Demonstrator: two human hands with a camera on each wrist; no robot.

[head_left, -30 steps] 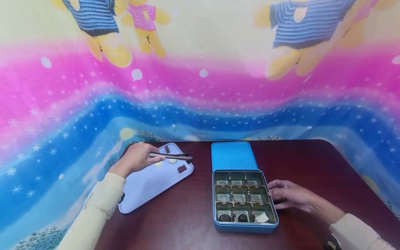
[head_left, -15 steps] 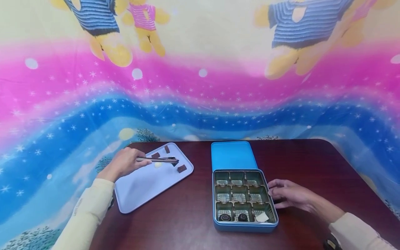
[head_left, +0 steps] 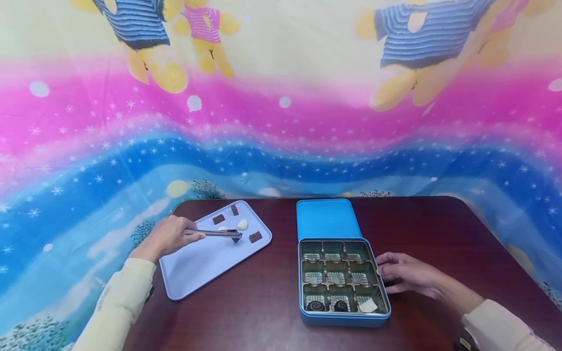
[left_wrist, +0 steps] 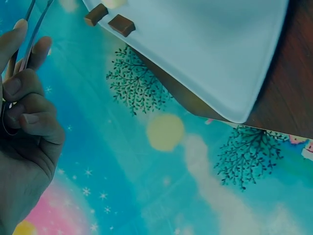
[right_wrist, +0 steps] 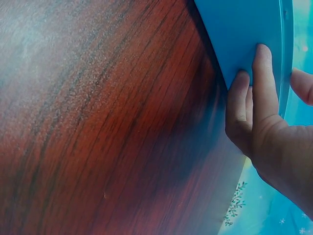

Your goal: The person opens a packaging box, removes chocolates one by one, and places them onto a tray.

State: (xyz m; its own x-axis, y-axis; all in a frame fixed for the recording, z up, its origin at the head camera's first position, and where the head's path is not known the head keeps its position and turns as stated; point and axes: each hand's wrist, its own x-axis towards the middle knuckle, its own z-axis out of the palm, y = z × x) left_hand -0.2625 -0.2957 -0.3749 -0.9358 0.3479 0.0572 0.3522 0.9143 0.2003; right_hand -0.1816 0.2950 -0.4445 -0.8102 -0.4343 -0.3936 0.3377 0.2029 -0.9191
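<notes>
One dark worktop [head_left: 263,297] carries a blue tin [head_left: 344,321], its open lid [head_left: 329,218] toward the far edge, and a pale tray [head_left: 202,270] at the far-left corner. The right hand [head_left: 410,275] touches the tin's right wall; only the right wrist view shows its loosely extended fingertips there. The left hand's [head_left: 167,236] curled fingers grip tongs [head_left: 212,233], whose tips, visible only in the head view, meet a dark chocolate [head_left: 236,240] on the tray; whether they pinch it I cannot tell.

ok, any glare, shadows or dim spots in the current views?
Right wrist: pale glare on the table at upper left, dark shadow near the blue tin and right hand. Left wrist: dimmer overall, the tray bluish. Head: brighter, the backdrop well lit.
</notes>
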